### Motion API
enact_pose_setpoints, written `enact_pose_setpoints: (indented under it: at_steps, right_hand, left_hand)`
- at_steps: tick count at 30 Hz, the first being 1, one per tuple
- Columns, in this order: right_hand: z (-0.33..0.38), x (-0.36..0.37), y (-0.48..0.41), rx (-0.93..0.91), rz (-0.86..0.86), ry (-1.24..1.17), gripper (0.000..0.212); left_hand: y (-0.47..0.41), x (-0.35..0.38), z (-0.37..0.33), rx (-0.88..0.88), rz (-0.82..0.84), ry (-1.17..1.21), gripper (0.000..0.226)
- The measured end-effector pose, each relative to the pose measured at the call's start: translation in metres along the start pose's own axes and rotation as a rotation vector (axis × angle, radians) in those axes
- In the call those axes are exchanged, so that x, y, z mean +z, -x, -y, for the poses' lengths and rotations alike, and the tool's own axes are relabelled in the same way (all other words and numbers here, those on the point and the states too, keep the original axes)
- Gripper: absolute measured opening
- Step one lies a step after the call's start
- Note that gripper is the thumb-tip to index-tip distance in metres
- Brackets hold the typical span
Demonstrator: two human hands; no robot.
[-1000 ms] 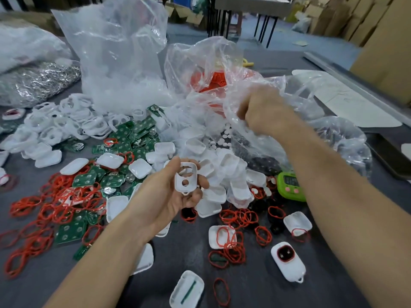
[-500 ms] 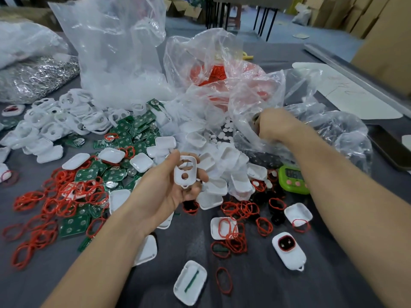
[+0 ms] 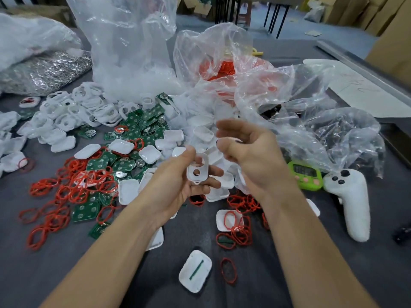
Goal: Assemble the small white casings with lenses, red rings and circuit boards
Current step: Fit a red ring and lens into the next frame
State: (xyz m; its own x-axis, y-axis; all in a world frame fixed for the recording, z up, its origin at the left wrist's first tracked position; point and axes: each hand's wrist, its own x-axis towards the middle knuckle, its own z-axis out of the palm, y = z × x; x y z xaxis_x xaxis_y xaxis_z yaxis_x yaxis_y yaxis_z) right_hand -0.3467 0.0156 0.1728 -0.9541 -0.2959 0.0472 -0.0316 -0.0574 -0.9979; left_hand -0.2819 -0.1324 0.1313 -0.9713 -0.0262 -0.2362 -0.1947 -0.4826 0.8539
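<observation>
Head cam: R hand (image 3: pixel 251 152) left the bag (image 3: pixel 311 121), now by white casing (image 3: pixel 198 168) pinched in L hand (image 3: pixel 175 185). R fingers (image 3: pixel 233 127) half curled; lens inside? Can't tell. Lens fit likely next.

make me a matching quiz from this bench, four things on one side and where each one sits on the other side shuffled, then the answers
Things
1. holed white casing
2. green timer
3. white controller
4. lone red ring

Places
A. on the table, right of the green timer
B. gripped in the left hand
C. just right of the right hand, by its wrist
D. beside the casing with a green strip, nearest the camera

Pairs: 1-B, 2-C, 3-A, 4-D
</observation>
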Motion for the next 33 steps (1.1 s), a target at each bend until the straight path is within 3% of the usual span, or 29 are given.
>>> enact_pose_setpoints:
  at_steps: [4, 9, 16, 24, 30, 33]
  right_hand:
    - [-0.019, 0.007, 0.007, 0.064, -0.056, -0.061, 0.022]
    - [-0.025, 0.005, 0.009, 0.037, 0.019, -0.058, 0.038]
    - [-0.033, 0.004, 0.007, 0.032, -0.011, 0.038, 0.039]
    - [-0.031, 0.006, 0.008, 0.015, -0.019, 0.036, 0.018]
    - [-0.029, 0.010, 0.011, 0.053, -0.030, -0.018, 0.010]
    - [-0.030, 0.010, 0.012, 0.008, -0.058, 0.097, 0.019]
  left_hand:
    - [0.000, -0.002, 0.002, 0.028, -0.160, -0.120, 0.030]
    - [0.000, -0.005, 0.001, 0.114, -0.213, -0.224, 0.008]
    - [0.000, -0.003, 0.006, 0.136, -0.145, -0.290, 0.027]
    - [-0.003, -0.007, 0.010, 0.325, -0.173, -0.427, 0.038]
    - [-0.004, -0.008, 0.012, 0.295, -0.182, -0.400, 0.023]
    - [-0.003, -0.009, 0.012, 0.285, -0.159, -0.396, 0.032]
